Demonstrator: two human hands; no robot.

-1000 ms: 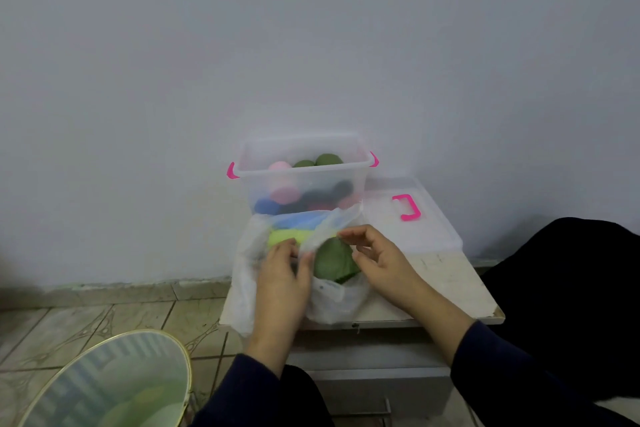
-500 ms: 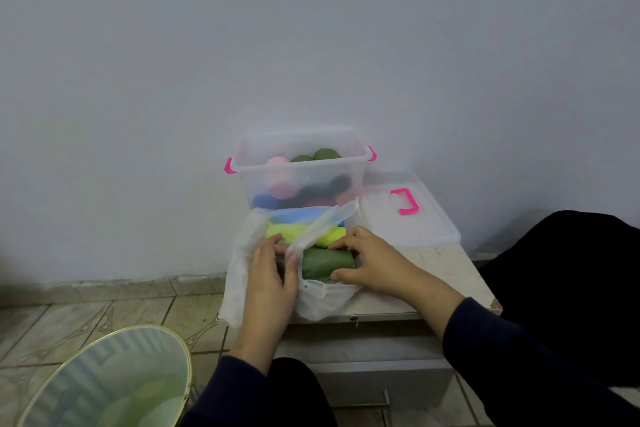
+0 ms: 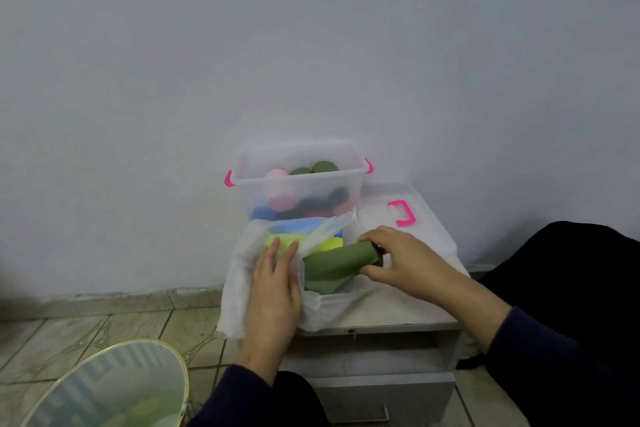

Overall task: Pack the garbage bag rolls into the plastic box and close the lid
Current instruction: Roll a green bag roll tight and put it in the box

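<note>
Between the two hands, a white plastic bag [image 3: 311,308] lies open on a small cabinet top [image 3: 398,308], overhanging its near-left edge. Right hand [image 3: 405,262] grips one end of a green roll [image 3: 337,260], drawn partly out of the bag; left hand [image 3: 275,288] rests flat, fingers extended, on the bag's rim. Yellow and blue rolls remain inside. Beyond the hands, one clear plastic box [image 3: 299,180], lidless, holds several rolls; its lid [image 3: 415,218] lies beyond the right hand.
</note>
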